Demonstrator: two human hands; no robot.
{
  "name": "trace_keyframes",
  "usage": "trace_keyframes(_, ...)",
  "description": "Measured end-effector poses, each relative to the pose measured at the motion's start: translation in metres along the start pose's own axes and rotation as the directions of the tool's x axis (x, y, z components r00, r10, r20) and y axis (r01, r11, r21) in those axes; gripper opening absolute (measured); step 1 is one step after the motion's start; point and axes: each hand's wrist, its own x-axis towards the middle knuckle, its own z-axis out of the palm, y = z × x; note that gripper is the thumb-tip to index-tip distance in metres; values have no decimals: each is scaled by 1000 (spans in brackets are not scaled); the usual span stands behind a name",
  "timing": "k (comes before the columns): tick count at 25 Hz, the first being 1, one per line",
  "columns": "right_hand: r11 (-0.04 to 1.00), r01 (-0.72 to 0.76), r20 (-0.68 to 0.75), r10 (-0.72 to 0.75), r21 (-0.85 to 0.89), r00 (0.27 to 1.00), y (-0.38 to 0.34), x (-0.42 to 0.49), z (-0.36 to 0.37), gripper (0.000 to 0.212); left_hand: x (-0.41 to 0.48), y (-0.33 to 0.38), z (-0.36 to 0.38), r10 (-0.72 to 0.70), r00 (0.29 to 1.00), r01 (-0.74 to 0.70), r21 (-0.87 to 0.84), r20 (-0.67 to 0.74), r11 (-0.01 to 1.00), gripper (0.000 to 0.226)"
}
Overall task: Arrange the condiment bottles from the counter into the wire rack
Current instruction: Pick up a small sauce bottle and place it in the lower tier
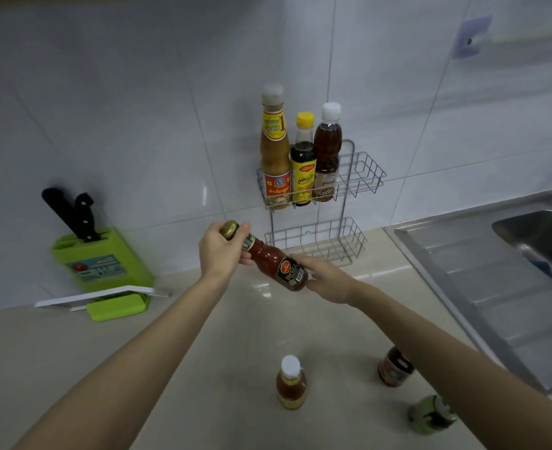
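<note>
A two-tier wire rack [362,172] hangs on the tiled wall. Its top shelf holds a tall tan sauce bottle [274,151], a dark bottle with a yellow cap [303,160] and a brown bottle with a white cap [326,154]. The lower shelf [329,241] holds nothing. In front of it a red sauce bottle [276,259] with a gold cap is tilted; my left hand [219,251] grips its neck and my right hand [325,279] supports its base. On the counter near me stand a white-capped orange bottle [290,383], a dark jar [394,367] and a green jar [430,415].
A green knife block [102,261] with two black-handled knives stands at the left against the wall, with a white board [95,297] leaning in front of it. A steel sink [495,280] takes up the right side. The beige counter [203,368] runs between them.
</note>
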Motion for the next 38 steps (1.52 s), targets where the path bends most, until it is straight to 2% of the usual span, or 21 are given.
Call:
trace_keyframes(3, 997, -15, 3, 15, -72, 1000, 6, 27, 5, 68, 9, -14, 8, -86, 992, 74, -126, -92, 989, 30)
trace_keyframes(8, 985, -28, -8, 27, -168, 1000, 18, 67, 13, 85, 21, -33, 24, -100, 978, 49, -264, -182, 963, 20)
trace_keyframes(11, 979, -58, -5, 58, -196, 998, 28, 83, 13, 87, 32, -46, 35, -74, 986, 35, -250, -149, 968, 20)
trace_keyframes(14, 974, -103, 59, 117, -202, 991, 38, 96, 10, 84, 47, -56, 47, -6, 995, -12, -177, -100, 984, 30)
trace_keyframes(19, 977, -180, 59, 187, -112, 981, 47, 110, 0, 84, 62, -51, 78, 31, 1000, -30, -109, 4, 994, 33)
trace_keyframes(23, 984, -177, 73, 177, -10, 982, 50, 124, -11, 84, 81, -29, 91, -41, 996, 54, -156, 81, 986, 27)
trace_keyframes(26, 983, -146, 74, 139, 107, 988, 58, 137, -6, 94, 94, -22, 93, 16, 987, -5, -68, 159, 998, 34)
trace_keyframes(29, 954, -141, 15, 142, 265, 990, 55, 143, -3, 82, 99, -26, 96, 32, 986, -25, -47, 165, 999, 33)
trace_keyframes(31, 947, -145, 11, 148, 285, 989, 53, 145, -3, 82, 103, -29, 100, 38, 988, -33, -36, 152, 999, 34)
trace_keyframes(34, 930, -120, 17, 121, 347, 992, 56, 145, 0, 88, 113, -29, 96, 30, 975, -27, -16, 220, 999, 39)
trace_keyframes(36, 909, -114, 17, 117, 402, 993, 56, 143, 0, 95, 117, -28, 90, 64, 956, -83, 55, 285, 995, 47)
trace_keyframes(38, 911, -102, 15, 105, 399, 994, 54, 140, 2, 91, 116, -27, 85, 121, 943, -170, 138, 309, 976, 47)
